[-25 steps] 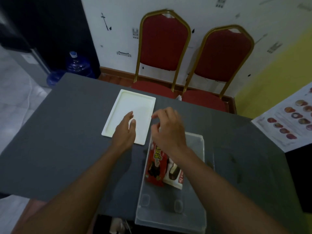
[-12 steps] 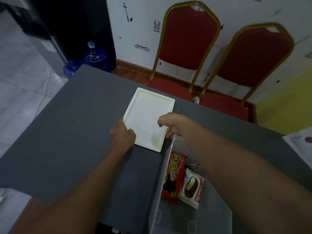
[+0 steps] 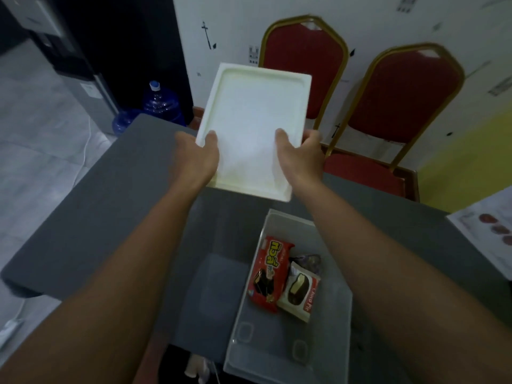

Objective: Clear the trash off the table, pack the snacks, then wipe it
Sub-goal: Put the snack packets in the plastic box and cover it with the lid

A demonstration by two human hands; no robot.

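A white rectangular lid is lifted off the grey table and tilted toward me. My left hand grips its left edge and my right hand grips its right edge, thumbs on the inner face. Below, near the table's front edge, stands a clear plastic box. Inside it lie a red snack packet, a white Choco Pie packet and a dark wrapper behind them.
Two red chairs with gold frames stand behind the table against the white wall. A blue water bottle sits on the floor at the back left. A printed sheet lies at the right edge.
Both hands closed on the white lid's sides and raised it from the table, tipping it up toward me. The snacks and box stayed put.
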